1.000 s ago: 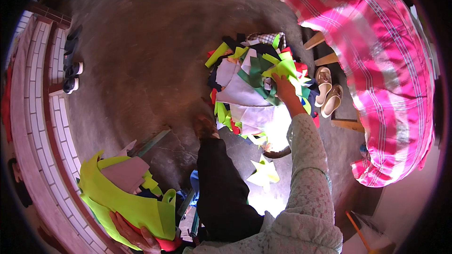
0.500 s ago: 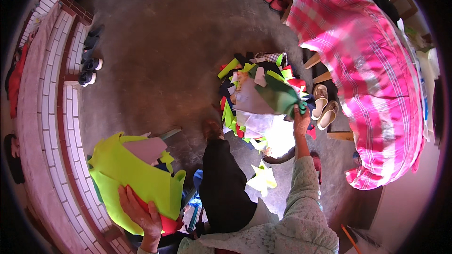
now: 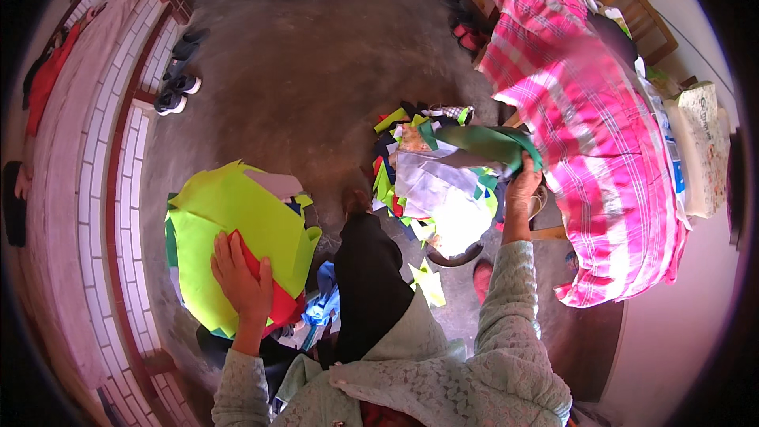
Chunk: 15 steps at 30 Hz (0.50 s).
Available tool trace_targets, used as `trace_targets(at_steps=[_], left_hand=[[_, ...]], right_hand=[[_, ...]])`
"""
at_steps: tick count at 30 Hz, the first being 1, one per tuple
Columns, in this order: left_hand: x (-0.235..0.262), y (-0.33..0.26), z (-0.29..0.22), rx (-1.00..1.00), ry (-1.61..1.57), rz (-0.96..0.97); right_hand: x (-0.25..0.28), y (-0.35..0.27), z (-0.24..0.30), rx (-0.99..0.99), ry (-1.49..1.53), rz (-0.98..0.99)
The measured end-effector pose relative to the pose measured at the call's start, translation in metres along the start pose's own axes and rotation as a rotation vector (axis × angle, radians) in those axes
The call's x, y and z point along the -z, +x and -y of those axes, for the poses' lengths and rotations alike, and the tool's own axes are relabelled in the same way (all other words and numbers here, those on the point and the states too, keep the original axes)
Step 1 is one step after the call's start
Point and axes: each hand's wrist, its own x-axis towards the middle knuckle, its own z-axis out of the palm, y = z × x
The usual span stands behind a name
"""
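The left hand [image 3: 243, 281] lies with its fingers extended and uncurled on a bright red cloth piece [image 3: 285, 303] and a broad, smooth yellow-green fabric sheet [image 3: 237, 217]; a greyish-pink cloth piece [image 3: 274, 183] shows just beyond those fingertips. The right hand [image 3: 523, 178] has its fingers closed around one end of a long dark green cloth piece [image 3: 490, 142], which stretches leftward from them over a heaped floor pile of pale grey, lime, red and navy fabric scraps [image 3: 435, 186]. Nearer the body than the right fingers, a jagged pale yellow-green scrap [image 3: 428, 283] lies on the floor. Just right of them hangs a pink-and-white plaid cloth [image 3: 593, 166]. Well beyond the left fingers, dark shoes with white soles [image 3: 178, 93] stand beside the white-tiled step [image 3: 130, 213].
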Motion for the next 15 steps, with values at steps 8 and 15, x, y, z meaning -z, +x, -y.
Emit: trace_targets(at_steps=[8, 15], left_hand=[[0.001, -0.007, 0.006, 0.041, -0.051, -0.058], [0.001, -0.010, 0.004, 0.057, -0.119, -0.108]], right_hand=[[-0.035, -0.039, 0.095, -0.202, 0.309, 0.188], [-0.070, -0.163, 0.112, -0.301, 0.124, 0.672]])
